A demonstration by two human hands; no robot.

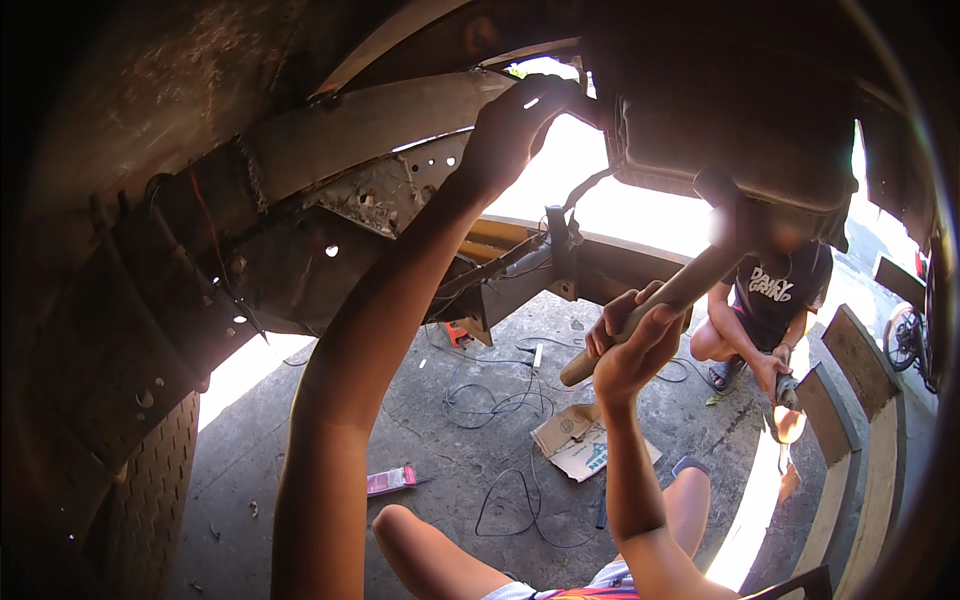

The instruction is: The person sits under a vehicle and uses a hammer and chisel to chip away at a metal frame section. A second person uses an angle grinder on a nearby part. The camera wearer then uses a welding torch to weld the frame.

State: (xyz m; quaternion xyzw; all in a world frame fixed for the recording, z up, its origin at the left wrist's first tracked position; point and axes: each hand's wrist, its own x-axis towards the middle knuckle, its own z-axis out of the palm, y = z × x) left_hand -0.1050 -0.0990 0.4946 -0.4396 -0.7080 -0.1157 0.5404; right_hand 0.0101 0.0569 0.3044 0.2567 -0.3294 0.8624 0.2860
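My right hand (638, 345) is wrapped round the handle of a hammer (690, 282), gripping it near its butt end. The hammer slants up to the right, its dark head close under a boxy dark metal part (735, 120) of the vehicle's underside. Raised higher, my left hand (515, 125) is closed beside that part's left edge, with a short dark piece at its fingertips. Shadow and backlight hide what this piece is. Left of the hand runs a long metal frame beam (370, 135). A bracket (385, 190) with several holes sits below the beam.
A tyre (155, 500) stands at lower left. On the concrete lie cables (495, 405), flattened cardboard (575, 445), a pink box (390, 480) and an orange tool (458, 335). At right another person (775, 300) crouches with a power tool (787, 390), beside curved panels (850, 440).
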